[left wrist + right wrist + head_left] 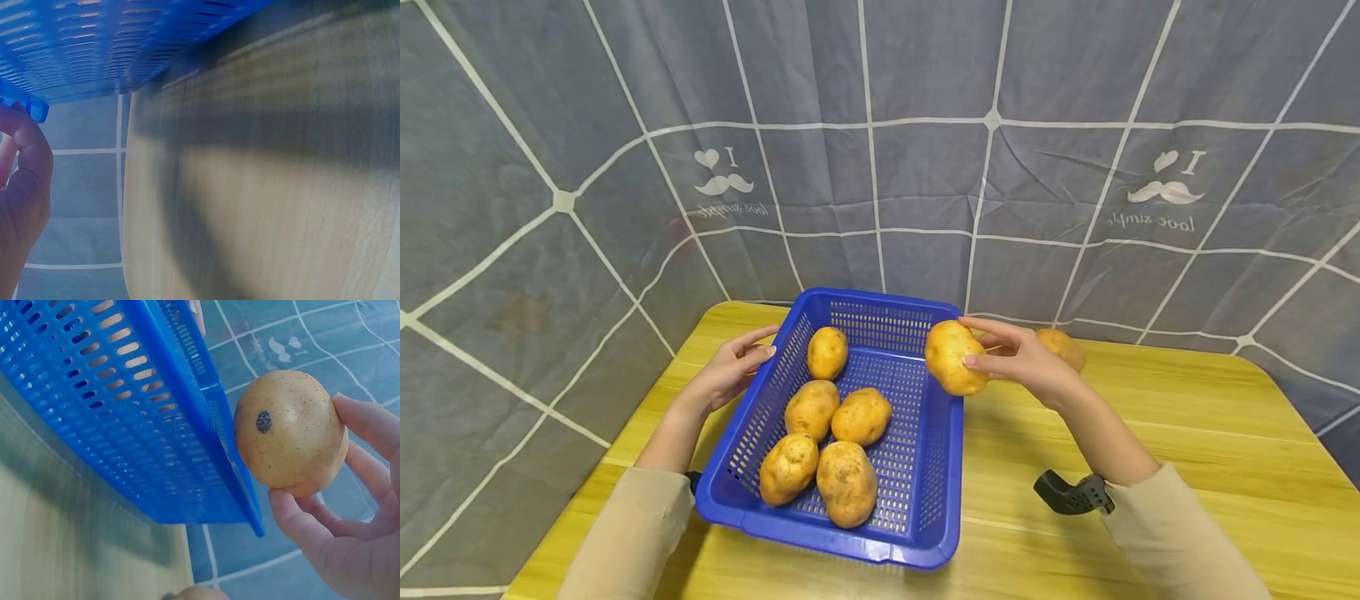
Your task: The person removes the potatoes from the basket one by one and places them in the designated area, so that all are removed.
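Note:
A blue plastic basket (925, 500) with slotted walls stands on the table, with several potatoes (847, 483) lying on its floor, mostly toward the left side. My left hand (730, 371) is at the basket's left rim, its bent fingers and thumb pinching the edge. Above the right rim, my right hand (1015, 358) pinches another potato (951, 358) between thumb and fingers. In the right wrist view that held potato (290, 434) shows a dark spot on its skin and overlaps the rim.
Behind my right hand, one more potato (1063, 346) lies on the yellow wood-grain table (1150, 417), partly hidden. A grey curtain (925, 175) with white lines hangs along the table's back and left edges. A black strap device (1071, 493) is on my right wrist.

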The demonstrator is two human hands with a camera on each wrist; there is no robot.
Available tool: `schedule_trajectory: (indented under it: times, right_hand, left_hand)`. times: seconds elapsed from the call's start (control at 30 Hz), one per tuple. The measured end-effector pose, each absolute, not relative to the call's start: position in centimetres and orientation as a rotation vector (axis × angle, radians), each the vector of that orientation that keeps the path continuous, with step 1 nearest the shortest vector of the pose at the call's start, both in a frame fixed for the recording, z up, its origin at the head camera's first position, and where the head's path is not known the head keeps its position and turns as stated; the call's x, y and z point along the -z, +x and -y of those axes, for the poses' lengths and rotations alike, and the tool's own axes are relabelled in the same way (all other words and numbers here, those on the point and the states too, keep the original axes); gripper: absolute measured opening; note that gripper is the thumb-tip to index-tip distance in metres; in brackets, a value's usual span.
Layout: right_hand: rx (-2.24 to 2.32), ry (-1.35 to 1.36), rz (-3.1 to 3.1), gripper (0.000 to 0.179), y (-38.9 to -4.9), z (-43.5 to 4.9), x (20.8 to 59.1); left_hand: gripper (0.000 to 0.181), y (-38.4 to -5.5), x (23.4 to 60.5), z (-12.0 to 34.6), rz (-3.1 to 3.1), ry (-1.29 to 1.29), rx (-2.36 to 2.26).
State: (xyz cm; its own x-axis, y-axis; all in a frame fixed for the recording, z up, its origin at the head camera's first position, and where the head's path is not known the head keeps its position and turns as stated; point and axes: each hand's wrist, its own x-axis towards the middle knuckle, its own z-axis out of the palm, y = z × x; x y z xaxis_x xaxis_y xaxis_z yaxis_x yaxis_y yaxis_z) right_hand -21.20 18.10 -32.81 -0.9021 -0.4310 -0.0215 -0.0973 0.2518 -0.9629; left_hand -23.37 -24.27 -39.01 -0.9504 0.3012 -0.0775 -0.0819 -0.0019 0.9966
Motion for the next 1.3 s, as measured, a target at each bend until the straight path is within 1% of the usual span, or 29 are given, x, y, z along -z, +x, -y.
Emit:
schedule_trajectory:
  times: [0.63,0.97,1.3]
  right_hand:
    - [1.705,-0.505,-2.32,0.062,-20.0,-21.9,33.6]
    - [1.708,-0.419,-2.329,0.062,-18.9,-24.0,33.6]
    - [1.72,-0.385,-2.353,0.061,-18.1,-25.6,34.5]
  left_hand:
    - [0.056,-23.3,39.0,24.2,-2.035,0.224,-2.019]
    - [0.058,-23.3,39.0,24.3,-2.022,0.255,-2.028]
    - [0.058,-23.2,39.0,24.3,-2.023,0.24,-2.029]
